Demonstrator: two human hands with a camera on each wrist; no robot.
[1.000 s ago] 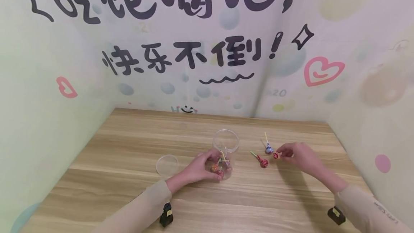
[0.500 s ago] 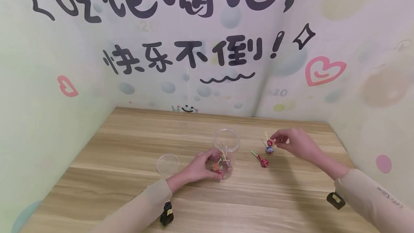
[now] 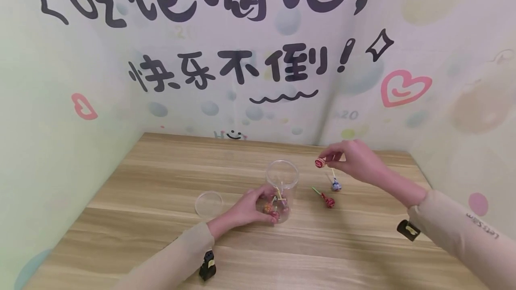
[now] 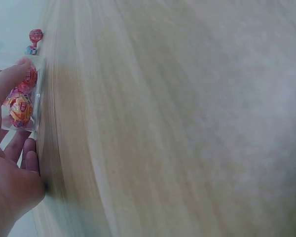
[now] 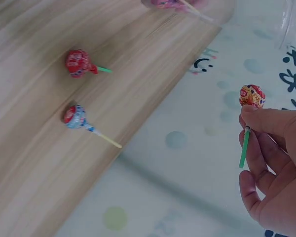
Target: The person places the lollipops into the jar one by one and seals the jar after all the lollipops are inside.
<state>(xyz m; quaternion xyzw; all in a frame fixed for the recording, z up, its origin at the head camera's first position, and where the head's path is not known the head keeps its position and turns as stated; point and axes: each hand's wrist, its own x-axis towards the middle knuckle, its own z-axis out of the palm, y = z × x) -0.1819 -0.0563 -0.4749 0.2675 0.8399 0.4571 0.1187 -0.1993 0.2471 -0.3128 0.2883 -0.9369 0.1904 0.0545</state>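
My left hand (image 3: 243, 209) grips the side of a clear plastic jar (image 3: 282, 174), which stands upright and uncapped on the table. Several wrapped lollipops lie low inside it, among them an orange one (image 4: 18, 109) seen through the wall in the left wrist view. Up to the right of the jar's mouth, my right hand (image 3: 356, 158) pinches a lollipop (image 5: 251, 97) just under its red and yellow wrapped head, its green stick pointing down. Below that hand on the table lie a blue lollipop (image 3: 336, 185) with a pale stick and a red lollipop (image 3: 328, 201) with a green stick.
A round clear lid (image 3: 208, 204) lies flat on the wooden table (image 3: 161, 169), left of the jar. Behind the table's back edge rises a printed wall (image 3: 193, 115), and walls also stand at both sides.
My right hand has lifted the pinched lollipop from beside the blue one, moving it up and to the left toward the jar. The left hand has stayed on the jar.
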